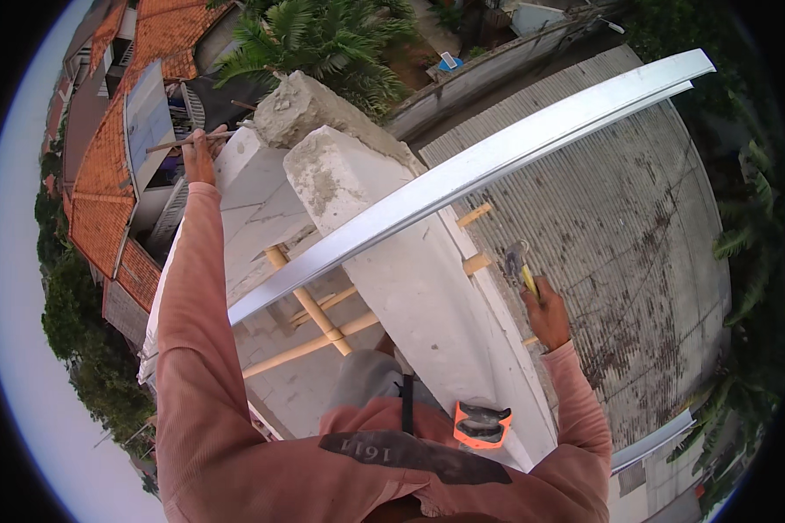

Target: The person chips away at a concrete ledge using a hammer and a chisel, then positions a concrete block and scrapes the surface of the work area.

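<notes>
Silver-coloured metal, a long roofing channel [497, 161], lies slanted across the top of a white concrete wall [427, 288], from lower left to upper right. The left hand [199, 155] is stretched far out at the wall's far end, its grip closed on a thin stick [183, 141]. The right hand [545, 314] is raised beside the wall over a grey corrugated roof [637, 244], its grip clamped on the yellow handle of a hammer [519, 266]. Bamboo poles [310, 309] cross below the channel.
</notes>
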`<state>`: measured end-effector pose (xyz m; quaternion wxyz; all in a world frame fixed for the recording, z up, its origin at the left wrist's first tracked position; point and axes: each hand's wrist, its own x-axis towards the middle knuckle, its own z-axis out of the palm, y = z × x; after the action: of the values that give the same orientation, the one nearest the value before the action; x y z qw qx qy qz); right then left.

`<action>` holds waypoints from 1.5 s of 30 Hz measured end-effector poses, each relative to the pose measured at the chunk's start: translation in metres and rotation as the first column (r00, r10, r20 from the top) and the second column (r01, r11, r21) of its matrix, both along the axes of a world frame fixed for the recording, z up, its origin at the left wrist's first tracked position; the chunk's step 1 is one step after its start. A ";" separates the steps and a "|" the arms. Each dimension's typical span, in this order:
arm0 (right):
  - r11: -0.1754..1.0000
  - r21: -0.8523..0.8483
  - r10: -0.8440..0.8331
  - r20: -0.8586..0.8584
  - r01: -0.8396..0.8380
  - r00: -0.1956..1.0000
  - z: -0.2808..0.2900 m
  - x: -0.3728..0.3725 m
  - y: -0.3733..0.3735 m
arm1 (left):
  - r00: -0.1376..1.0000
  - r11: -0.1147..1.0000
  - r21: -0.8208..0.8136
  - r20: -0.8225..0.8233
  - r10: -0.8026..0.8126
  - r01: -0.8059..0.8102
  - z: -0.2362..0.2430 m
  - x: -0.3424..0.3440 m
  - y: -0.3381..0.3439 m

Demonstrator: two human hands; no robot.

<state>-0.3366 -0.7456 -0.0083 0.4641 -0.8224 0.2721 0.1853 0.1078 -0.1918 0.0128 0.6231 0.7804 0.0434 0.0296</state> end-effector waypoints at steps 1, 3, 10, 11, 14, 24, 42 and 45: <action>1.000 0.009 0.004 0.001 -0.004 1.000 -0.003 -0.002 -0.001 | 1.000 1.000 0.017 -0.010 -0.011 0.011 0.000 0.001 0.001; 1.000 0.015 0.024 0.027 -0.024 0.999 -0.012 -0.007 -0.004 | 1.000 1.000 0.016 0.013 0.005 -0.005 -0.003 0.000 -0.005; 0.997 0.067 -0.040 0.022 0.038 0.999 -0.050 -0.028 -0.012 | 1.000 0.999 0.034 0.001 0.023 -0.023 -0.002 0.006 0.005; 0.991 0.114 -0.082 0.044 0.076 0.996 -0.052 -0.030 -0.010 | 1.000 0.999 0.034 0.002 0.024 -0.024 -0.002 0.006 0.002; 0.979 0.166 -0.129 0.054 0.119 0.990 -0.054 -0.033 -0.005 | 0.998 0.997 0.065 -0.014 0.053 -0.052 -0.001 0.005 -0.005; 0.997 -0.006 0.082 0.233 -0.083 0.969 -0.065 -0.032 -0.018 | 0.849 0.983 0.183 0.518 -0.110 0.016 0.125 0.000 -0.147; 0.988 0.156 -0.059 0.267 0.017 0.962 -0.074 0.079 -0.040 | 0.539 0.264 0.562 -0.405 -0.739 0.784 0.010 0.021 -0.263; 0.993 0.115 -0.045 0.278 0.014 0.960 -0.090 0.080 -0.030 | 0.601 0.381 0.525 -0.351 -0.718 0.761 0.006 0.023 -0.260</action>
<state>-0.2565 -0.7753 -0.0983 0.5459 -0.8089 0.2052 0.0751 0.1303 -0.4516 0.0192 0.2688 0.8761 -0.3011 -0.2638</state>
